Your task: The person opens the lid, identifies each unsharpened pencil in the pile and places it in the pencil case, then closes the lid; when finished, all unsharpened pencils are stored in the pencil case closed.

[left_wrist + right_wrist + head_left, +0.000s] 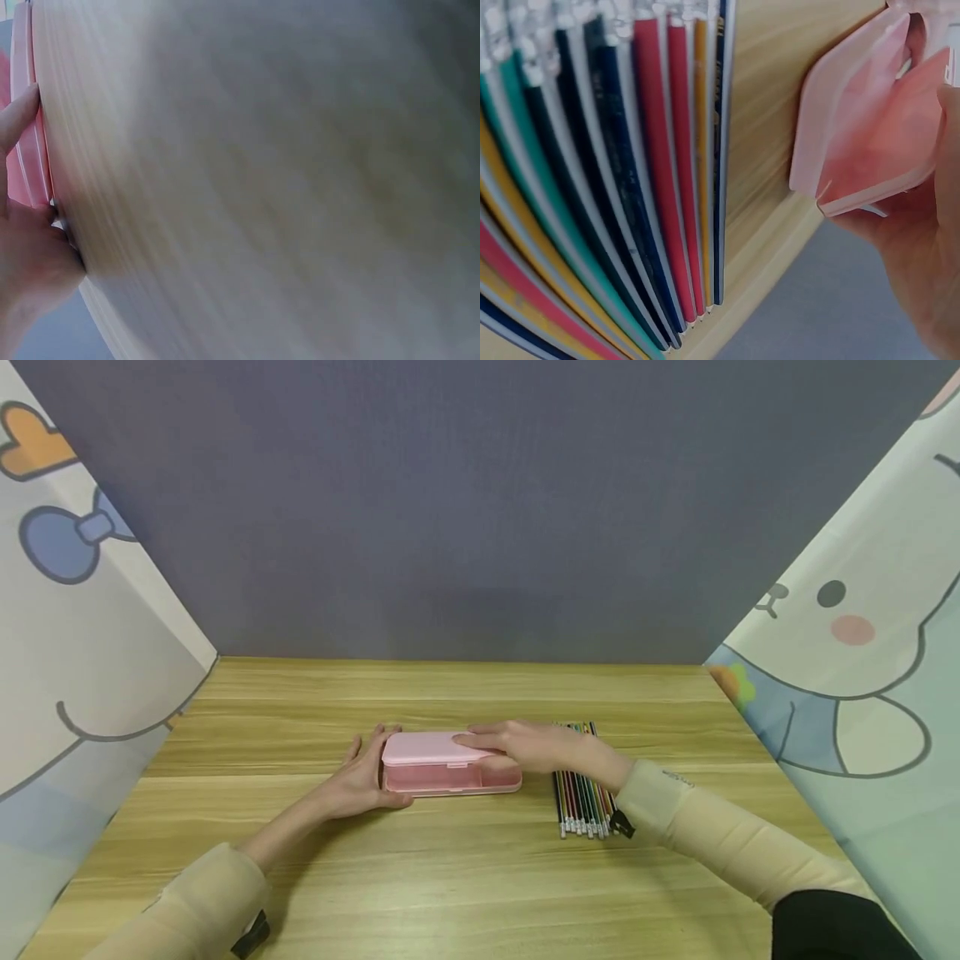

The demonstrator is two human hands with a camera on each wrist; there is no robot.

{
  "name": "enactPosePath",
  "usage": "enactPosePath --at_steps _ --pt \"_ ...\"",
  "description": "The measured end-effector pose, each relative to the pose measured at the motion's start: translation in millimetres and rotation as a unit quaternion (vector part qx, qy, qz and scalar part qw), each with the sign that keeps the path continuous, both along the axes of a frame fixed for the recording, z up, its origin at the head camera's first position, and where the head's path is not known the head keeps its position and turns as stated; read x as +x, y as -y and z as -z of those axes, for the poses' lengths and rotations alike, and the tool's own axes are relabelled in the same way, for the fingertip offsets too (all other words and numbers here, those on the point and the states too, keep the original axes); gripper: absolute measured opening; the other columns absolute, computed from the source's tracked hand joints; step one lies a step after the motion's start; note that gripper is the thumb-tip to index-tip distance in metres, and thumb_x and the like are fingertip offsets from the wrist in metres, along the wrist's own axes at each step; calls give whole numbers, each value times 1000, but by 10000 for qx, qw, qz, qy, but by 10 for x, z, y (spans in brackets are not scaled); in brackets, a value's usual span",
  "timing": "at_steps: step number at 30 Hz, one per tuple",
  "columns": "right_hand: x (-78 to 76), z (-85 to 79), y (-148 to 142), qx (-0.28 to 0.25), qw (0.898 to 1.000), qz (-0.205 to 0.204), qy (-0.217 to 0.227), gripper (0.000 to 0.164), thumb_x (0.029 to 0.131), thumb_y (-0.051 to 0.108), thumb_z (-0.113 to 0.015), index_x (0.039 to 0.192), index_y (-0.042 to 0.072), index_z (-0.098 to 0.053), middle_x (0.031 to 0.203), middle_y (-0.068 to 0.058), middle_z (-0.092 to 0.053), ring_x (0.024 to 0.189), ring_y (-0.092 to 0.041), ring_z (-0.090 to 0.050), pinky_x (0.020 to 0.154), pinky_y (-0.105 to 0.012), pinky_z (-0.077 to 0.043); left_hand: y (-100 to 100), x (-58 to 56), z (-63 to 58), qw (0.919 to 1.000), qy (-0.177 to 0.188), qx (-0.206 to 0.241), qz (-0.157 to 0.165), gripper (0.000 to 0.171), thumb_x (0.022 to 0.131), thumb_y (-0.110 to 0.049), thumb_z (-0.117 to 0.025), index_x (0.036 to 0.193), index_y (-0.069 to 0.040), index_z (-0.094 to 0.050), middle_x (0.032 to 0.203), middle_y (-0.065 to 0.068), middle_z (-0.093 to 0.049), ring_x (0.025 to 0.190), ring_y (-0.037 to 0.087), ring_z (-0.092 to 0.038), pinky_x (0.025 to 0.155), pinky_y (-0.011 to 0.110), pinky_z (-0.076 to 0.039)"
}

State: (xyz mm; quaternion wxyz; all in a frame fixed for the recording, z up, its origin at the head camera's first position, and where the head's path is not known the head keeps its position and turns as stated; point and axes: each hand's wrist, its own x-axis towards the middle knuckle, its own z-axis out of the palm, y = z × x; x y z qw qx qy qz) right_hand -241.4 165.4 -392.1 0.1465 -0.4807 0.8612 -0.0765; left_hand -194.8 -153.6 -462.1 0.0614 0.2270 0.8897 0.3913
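A pink pencil case (431,779) lies lengthwise on the table with its lid (420,746) raised partway and the front side showing the inside. My left hand (358,787) holds the case's left end, thumb along the front edge and fingers round the end. In the left wrist view, the thumb touches the case (24,45). My right hand (528,745) grips the lid near its right end, fingers over the top and thumb below. The right wrist view shows the gap between lid and base from the right end. A divider stands inside the case.
Several colored pencils (573,802) lie side by side right of the case, under my right forearm, their metal-capped ends toward me. The wooden table (450,885) meets a grey panel (465,510) at the back. Cartoon-printed panels (847,710) stand at both sides.
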Motion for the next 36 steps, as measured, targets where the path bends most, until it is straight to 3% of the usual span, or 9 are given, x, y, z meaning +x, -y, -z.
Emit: enactPosePath --at_steps 5,13,19,22,27,34,36 --pt "-75 1 1 -630 9966 -32 526 53 109 36 -49 157 16 -43 160 -7 -47 147 -31 -48 122 -42 -40 9 -2 6 10000 86 -23 8 116 74 -35 -90 158 2 -18 160 32 -39 159 50 -4 125 71 8" --pt "-149 -30 -17 -1049 9897 270 939 47 108 35 -54 151 16 -53 153 -4 -56 141 -26 -56 118 -42 -47 20 -20 25 9999 122 40 60 118 75 -36 -90 159 2 -15 156 32 -44 159 51 0 125 70 10" --pt "-217 -50 -20 -1215 9836 511 1228 43 108 33 -52 148 19 -56 149 0 -60 137 -22 -60 120 -40 -44 19 -27 20 9999 91 -19 69 119 76 -37 -88 157 5 -13 159 27 -43 159 51 1 125 69 10" --pt "-252 -47 -22 -1305 9798 568 1407 42 109 32 -51 148 18 -57 145 -3 -64 129 -22 -66 117 -41 -48 23 -22 16 9999 97 -72 77 118 76 -38 -87 157 6 -12 162 27 -37 159 51 2 126 69 10" --pt "-314 -40 -28 -1426 9734 712 1648 42 109 30 -50 147 13 -58 144 -9 -65 98 -26 -71 103 -40 -55 23 -15 10 9999 103 -97 84 108 77 -38 -87 153 3 -22 161 31 -36 159 51 3 126 68 10" --pt "-399 -71 -31 -1548 9649 1193 1754 37 109 29 -50 137 11 -67 148 -11 -61 132 -27 -62 111 -43 -52 14 -19 10 9998 154 -73 52 111 76 -38 -87 155 3 -21 165 34 -24 159 49 4 126 68 10" --pt "-418 -85 -27 -1668 9601 1315 1821 37 109 28 -50 135 8 -68 146 -13 -62 133 -31 -62 113 -45 -51 14 -22 9 9999 117 -60 35 109 76 -38 -88 154 2 -23 166 35 -20 159 51 3 126 69 9"
